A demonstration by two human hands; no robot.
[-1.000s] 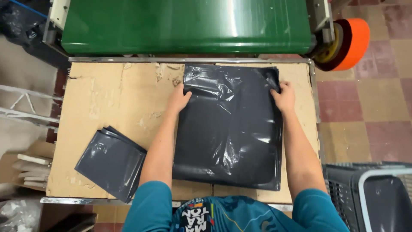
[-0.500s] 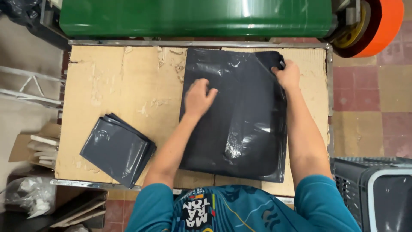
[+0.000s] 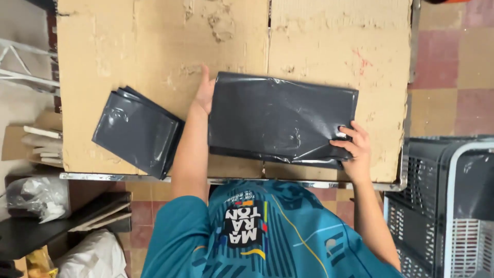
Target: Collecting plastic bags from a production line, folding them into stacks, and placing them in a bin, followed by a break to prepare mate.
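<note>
The folded dark plastic bag lies flat near the table's front edge. My left hand presses flat and unclenched against its left side; my right hand's fingers pinch its front right corner. A stack of folded bags sits at the front left corner.

The grey slatted plastic crate runs off the right edge; the folded dark plastic bag hides the left hand's palm.

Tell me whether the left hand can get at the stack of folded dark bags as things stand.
Probably yes. The left hand rests at the left edge of the folded dark bag, and the stack of folded dark bags lies just to its left on the cardboard tabletop, nothing between them.
</note>
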